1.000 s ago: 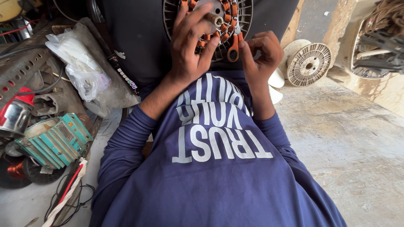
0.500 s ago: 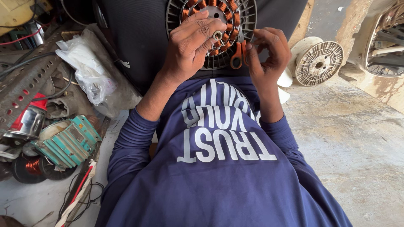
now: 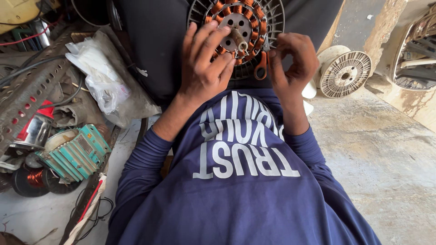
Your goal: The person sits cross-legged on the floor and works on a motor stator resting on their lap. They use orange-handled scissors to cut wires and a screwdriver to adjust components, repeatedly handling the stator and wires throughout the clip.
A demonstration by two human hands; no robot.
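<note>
Hands work at the top centre of the view, both raised over a round motor stator (image 3: 247,18) that rests on the person's dark-clad lap. Left hand (image 3: 204,68) lies flat and open on the stator's left half, fingers (image 3: 206,38) spread across the copper-wound coils and reaching toward the central shaft (image 3: 239,40). Right hand (image 3: 293,59) sits at the stator's lower right edge, its fingers curled and pinched together beside orange-handled scissors (image 3: 261,68); whether it grips them cannot be told. Scissors rest against the stator rim, between the two hands. Left of the lap lie a perforated metal angle bar (image 3: 34,97), a crumpled plastic bag (image 3: 97,77) and a green finned housing (image 3: 75,152). A wire spool (image 3: 345,73) stands on the concrete floor (image 3: 386,154), right of the hands.
</note>
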